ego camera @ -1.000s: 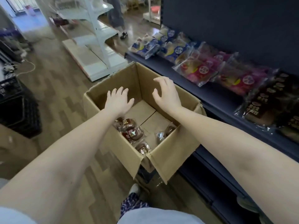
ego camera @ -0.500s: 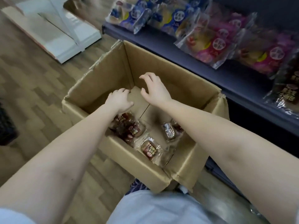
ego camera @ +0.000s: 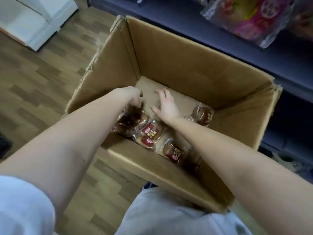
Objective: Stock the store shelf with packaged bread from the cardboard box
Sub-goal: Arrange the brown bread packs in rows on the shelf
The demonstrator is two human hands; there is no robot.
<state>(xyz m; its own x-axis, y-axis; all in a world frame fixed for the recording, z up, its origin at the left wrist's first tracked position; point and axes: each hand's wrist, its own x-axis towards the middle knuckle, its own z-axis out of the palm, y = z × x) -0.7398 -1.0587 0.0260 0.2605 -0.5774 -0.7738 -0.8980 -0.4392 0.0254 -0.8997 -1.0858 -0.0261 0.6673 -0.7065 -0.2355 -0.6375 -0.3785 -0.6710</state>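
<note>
Head view: both bare forearms reach forward and down into the open box (ego camera: pixel 186 61), crossing its near wall. The left hand (ego camera: pixel 130 99) is bent at the wrist, fingers curled downward onto the top of the left bread pack (ego camera: pixel 131 119). Motion blur hides the fingertips, so whether its grip has closed on the wrapper cannot be told. The right hand (ego camera: pixel 166 106) hovers palm down over the bare box bottom, fingers spread and loosely bent, thumb out to the left. Its grip is slack and holds nothing.

The bread lies on the box bottom. A cluster of packs (ego camera: pixel 152 133) sits against the near wall, between and under the arms. A single pack (ego camera: pixel 202 116) lies apart to the right. Each clear wrapper carries a red label with yellow Chinese characters and a small white oval logo, too soft to read with certainty.

The box stands on the wood-pattern floor (ego camera: pixel 33 82), just beside the dark shelf (ego camera: pixel 203 36). On the shelf lies a pink bag (ego camera: pixel 254 19) with a round white emblem, its writing illegible.
</note>
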